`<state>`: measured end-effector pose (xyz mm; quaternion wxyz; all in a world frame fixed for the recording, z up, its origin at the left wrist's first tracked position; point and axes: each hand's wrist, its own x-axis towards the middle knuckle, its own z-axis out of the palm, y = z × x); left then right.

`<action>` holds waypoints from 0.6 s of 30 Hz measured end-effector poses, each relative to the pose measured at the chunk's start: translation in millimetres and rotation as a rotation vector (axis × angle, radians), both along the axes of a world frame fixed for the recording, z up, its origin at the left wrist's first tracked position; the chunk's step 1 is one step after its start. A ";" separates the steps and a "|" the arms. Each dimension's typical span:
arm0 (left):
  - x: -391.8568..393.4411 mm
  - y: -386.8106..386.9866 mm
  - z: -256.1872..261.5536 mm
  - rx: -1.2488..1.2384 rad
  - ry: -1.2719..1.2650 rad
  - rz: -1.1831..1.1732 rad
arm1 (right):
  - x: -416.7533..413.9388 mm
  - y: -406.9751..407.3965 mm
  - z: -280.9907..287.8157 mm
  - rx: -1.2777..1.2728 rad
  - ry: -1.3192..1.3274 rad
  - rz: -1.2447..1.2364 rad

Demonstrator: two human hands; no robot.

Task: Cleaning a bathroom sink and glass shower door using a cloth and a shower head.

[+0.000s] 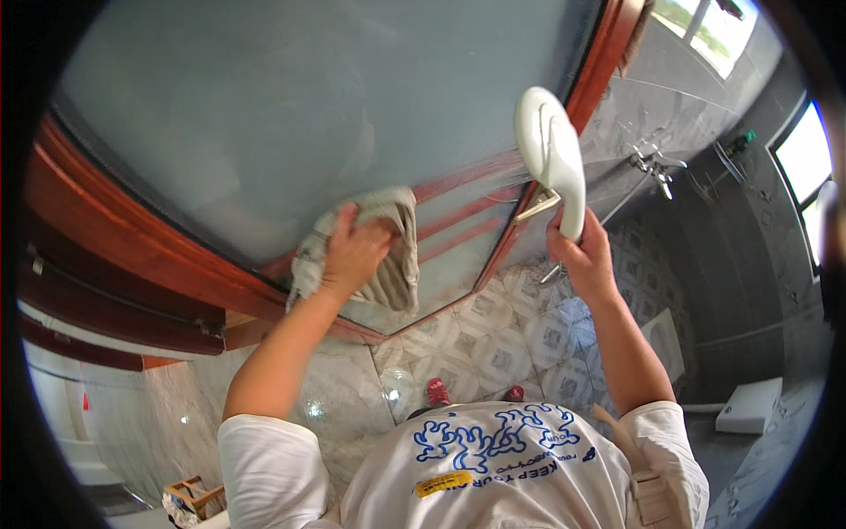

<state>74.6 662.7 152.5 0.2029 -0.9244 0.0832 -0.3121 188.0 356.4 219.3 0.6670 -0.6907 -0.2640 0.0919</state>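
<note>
My left hand (357, 251) presses a damp-looking grey cloth (403, 278) against the lower part of a glass door panel (284, 112). The palm is turned to the glass, and part of the cloth hangs in folds below the fingers. In my right hand (585, 248) is the handle of a white hand shower (545, 135), held upright with its broad head at the top. A brass-coloured door lever (538, 205) shows just left of the shower's handle. The panel sits in a reddish-brown wooden frame (165, 231), and its lower part reflects reddish bands.
A chrome shower mixer (654, 165) is fixed to the grey tiled wall at right. Patterned tiles (502, 354) cover the floor around my red shoes (437, 391). A white cistern (750, 406) and windows (803, 159) are farther right. A small wooden stool (195, 496) stands at lower left.
</note>
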 end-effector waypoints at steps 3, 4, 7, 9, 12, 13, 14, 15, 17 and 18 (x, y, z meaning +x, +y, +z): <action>6.7 -3.6 -78.5 0.218 0.194 -0.022 | -5.8 -17.2 -18.5 -0.091 -0.003 -0.014; 9.8 -6.1 -88.3 0.211 0.191 -0.030 | -7.5 -22.5 -23.2 -0.085 -0.007 -0.015; 13.8 -7.5 -114.0 0.189 0.036 -0.286 | -12.7 -37.3 -32.7 -0.155 0.048 -0.036; 10.5 -10.4 -131.7 0.056 0.091 -0.405 | -10.6 -45.2 -38.2 -0.206 0.059 -0.018; 6.3 -14.1 -148.8 -0.122 0.142 -0.482 | 1.4 -53.6 -55.6 -0.233 0.120 -0.007; 1.9 -19.6 -146.4 -0.222 0.225 -0.488 | 9.1 -56.8 -61.6 -0.247 0.126 0.038; -6.6 -29.4 -145.6 -0.257 0.335 -0.379 | 16.0 -60.5 -68.2 -0.250 0.138 0.063; -14.3 -42.1 -143.2 -0.280 0.339 -0.330 | 23.9 -62.7 -74.8 -0.253 0.151 0.088; -34.4 -72.4 -143.6 -0.414 0.480 0.124 | 38.6 -66.6 -87.8 -0.315 0.146 0.168; -45.1 -82.7 -154.4 -0.523 0.453 0.258 | 46.0 -68.6 -94.7 -0.343 0.156 0.211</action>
